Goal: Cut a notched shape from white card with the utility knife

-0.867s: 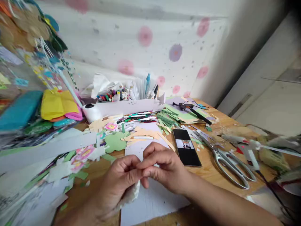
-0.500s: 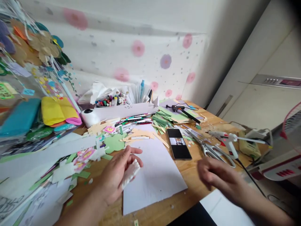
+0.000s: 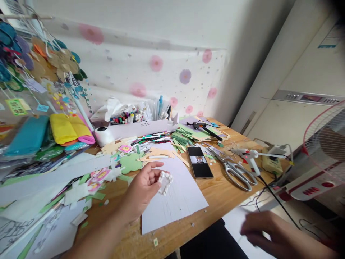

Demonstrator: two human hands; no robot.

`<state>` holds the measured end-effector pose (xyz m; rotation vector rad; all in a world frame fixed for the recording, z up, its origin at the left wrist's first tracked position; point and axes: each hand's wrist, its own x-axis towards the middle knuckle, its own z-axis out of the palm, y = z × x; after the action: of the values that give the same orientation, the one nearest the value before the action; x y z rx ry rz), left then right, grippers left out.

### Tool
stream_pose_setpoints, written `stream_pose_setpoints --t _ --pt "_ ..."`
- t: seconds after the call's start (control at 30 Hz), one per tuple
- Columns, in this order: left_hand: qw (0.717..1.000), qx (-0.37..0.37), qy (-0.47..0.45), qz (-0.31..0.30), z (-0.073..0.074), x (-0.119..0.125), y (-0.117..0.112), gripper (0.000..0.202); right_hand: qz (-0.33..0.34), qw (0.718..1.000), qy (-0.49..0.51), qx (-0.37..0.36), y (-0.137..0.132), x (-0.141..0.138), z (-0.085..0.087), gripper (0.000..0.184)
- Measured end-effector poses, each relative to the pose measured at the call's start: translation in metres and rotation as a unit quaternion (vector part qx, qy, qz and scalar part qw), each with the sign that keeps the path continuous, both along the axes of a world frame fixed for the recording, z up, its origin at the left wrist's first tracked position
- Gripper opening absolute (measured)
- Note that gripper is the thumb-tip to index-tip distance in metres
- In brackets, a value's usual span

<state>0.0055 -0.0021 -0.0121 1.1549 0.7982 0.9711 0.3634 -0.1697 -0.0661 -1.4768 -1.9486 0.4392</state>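
Observation:
My left hand (image 3: 147,189) pinches a small white piece (image 3: 165,182) with a bumpy, raised rim around a flatter middle. The hand's thumb and fingers grip its left edge, and it is held above a white board (image 3: 185,203) lying on the wooden table. My right hand (image 3: 260,228) is off the table's front edge at the lower right, apart from the white piece. Its fingers look bent but are smeared by motion, so whether they hold anything is unclear.
A phone (image 3: 199,163) lies right of the board. Beyond it are large scissors (image 3: 238,174) and a white glue gun (image 3: 249,158) with a cable. Paper scraps (image 3: 99,176) cover the left side. A marker box (image 3: 140,126) stands behind, and a fan (image 3: 326,151) at right.
My left hand has turned the white piece so its rimmed face shows, and moved it slightly right. My right hand has dropped lower and further right, away from the scissors. The view has shifted slightly.

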Motion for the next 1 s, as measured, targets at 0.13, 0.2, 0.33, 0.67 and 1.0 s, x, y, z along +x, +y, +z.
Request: stream_pose_setpoints --t 0.13,0.2,0.33,0.67,1.0 --pt "1.0 0.026 0.003 -0.014 -0.002 0.0 0.0 0.041 0.101 0.994 0.027 -0.022 0.078 -0.105 0.078 0.015" --pt "1.0 0.028 0.001 -0.013 -0.001 0.0 0.0 0.039 0.098 0.994 0.052 0.013 0.103 -0.139 0.081 0.018" --pt "0.999 0.033 0.009 0.001 0.004 -0.001 -0.002 0.035 0.058 0.992 0.112 0.029 0.133 -0.173 0.058 0.013" --pt "0.999 0.042 0.008 0.026 0.005 -0.011 -0.001 0.052 0.061 0.942 0.116 0.31 0.144 -0.176 0.053 0.025" --pt "0.999 -0.01 0.027 -0.029 0.003 -0.006 0.006 0.012 0.13 0.945 0.122 0.276 0.138 -0.176 0.04 0.036"
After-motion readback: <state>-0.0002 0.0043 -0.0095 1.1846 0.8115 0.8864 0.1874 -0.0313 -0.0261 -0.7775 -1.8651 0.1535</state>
